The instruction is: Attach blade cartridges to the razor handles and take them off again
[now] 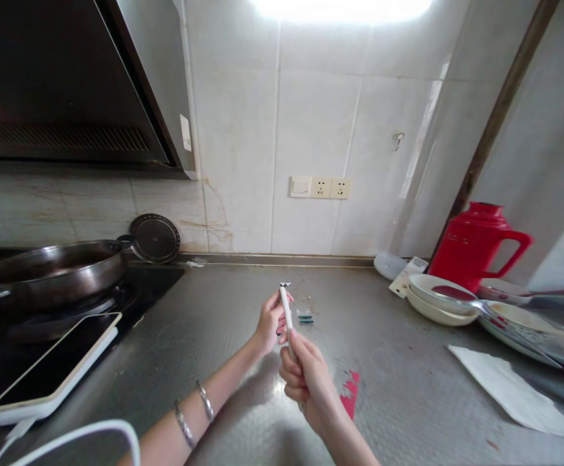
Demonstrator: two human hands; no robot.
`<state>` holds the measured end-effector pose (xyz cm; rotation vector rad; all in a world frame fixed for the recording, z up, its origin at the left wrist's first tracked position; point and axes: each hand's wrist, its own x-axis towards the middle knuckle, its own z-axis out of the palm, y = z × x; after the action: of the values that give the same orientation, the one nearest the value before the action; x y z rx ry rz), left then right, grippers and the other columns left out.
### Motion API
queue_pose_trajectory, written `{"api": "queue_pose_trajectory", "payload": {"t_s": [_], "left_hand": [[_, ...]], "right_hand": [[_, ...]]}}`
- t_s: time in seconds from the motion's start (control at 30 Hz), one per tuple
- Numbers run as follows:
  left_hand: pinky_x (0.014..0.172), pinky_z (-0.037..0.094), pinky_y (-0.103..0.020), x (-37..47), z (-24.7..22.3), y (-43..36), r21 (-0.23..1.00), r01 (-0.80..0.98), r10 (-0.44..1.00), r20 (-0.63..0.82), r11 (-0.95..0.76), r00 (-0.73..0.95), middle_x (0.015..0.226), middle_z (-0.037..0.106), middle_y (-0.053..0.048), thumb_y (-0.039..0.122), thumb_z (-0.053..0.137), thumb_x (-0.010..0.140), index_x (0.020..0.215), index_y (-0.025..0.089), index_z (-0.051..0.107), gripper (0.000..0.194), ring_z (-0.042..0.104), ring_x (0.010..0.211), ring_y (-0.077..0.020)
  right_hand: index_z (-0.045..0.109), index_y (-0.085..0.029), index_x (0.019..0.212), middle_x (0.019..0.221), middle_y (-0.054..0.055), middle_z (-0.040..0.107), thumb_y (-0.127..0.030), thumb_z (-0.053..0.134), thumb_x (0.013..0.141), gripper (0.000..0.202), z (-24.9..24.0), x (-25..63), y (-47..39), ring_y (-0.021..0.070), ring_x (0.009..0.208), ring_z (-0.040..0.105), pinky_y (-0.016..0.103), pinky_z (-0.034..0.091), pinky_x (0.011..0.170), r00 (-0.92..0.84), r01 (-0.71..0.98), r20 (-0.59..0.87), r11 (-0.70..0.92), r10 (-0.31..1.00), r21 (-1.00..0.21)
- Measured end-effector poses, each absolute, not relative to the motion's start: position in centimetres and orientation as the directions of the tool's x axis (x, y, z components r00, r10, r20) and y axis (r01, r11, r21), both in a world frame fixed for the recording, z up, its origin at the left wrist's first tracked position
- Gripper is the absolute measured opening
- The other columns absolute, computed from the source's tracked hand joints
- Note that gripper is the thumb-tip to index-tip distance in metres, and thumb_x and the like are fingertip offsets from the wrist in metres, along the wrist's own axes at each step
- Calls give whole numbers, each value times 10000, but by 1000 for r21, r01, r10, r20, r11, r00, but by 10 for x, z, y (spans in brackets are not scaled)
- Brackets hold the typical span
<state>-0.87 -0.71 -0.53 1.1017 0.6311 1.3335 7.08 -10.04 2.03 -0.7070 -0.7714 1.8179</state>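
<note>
In the head view a razor (286,310) with a slim white handle and a small metal head stands nearly upright above the counter. My right hand (305,375) is wrapped around the lower handle. Near the head, my left hand (269,320) has its fingers curled against the upper handle; part of them is hidden behind it. Just right of the razor lies a small clear pack with dark and teal bars (305,317). A red jagged-edged piece (350,395) rests beside my right wrist.
At left, a steel pan (53,272) sits on the black stove, with a phone (58,369) and white cable in front. At right are a red thermos jug (476,246), stacked bowls (441,314), plates (544,353) and a white napkin (515,391). A tiled wall stands behind.
</note>
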Motion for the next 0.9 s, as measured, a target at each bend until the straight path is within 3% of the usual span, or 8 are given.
{"api": "queue_pose_trajectory", "payload": {"t_s": [0.13,0.33,0.5,0.7,0.8,0.9], "left_hand": [[308,124,-145,-7,-1,-12,897,-429,961,202,-104,190,434,254,111,412,603,713,774,177,466,279,199,318,-14],[297,111,-145,-8,-1,-11,893,-444,967,173,-75,186,423,234,114,398,619,688,794,183,485,275,185,309,-18],[310,137,-137,-6,-1,-13,889,-453,969,163,-62,187,435,262,111,422,628,691,783,184,464,303,218,322,-15],[304,123,-137,-11,-1,-5,868,-497,985,104,-23,136,457,247,118,445,656,658,778,189,441,355,190,319,-8],[302,129,-136,-14,-4,1,861,-508,991,72,-6,109,469,273,112,432,648,662,747,186,418,347,219,332,-13],[304,122,-135,-15,-8,4,861,-508,994,26,32,106,472,289,110,422,642,659,739,187,403,345,228,333,-15]], "right_hand": [[348,-206,662,424,-128,231,-521,654,638,440,26,78,-90,3,353,81,130,26,307,-275,-606,-56,-218,960,-765],[376,-213,690,417,-130,242,-578,622,633,445,8,73,-95,7,345,93,132,25,307,-296,-574,-149,-301,943,-762],[359,-208,663,425,-126,239,-564,632,634,449,15,75,-87,7,354,83,134,27,307,-260,-606,-60,-211,964,-767],[387,-228,720,421,-133,231,-570,621,636,422,0,73,-90,16,340,80,135,29,305,-238,-587,-137,-255,962,-768],[459,-227,818,450,-116,305,-565,578,684,383,8,82,-83,21,329,151,150,105,312,-144,-556,18,-66,989,-828],[523,-201,830,553,-51,458,-527,552,728,343,31,100,-52,53,416,362,180,267,398,-59,-353,240,205,969,-913]]}}
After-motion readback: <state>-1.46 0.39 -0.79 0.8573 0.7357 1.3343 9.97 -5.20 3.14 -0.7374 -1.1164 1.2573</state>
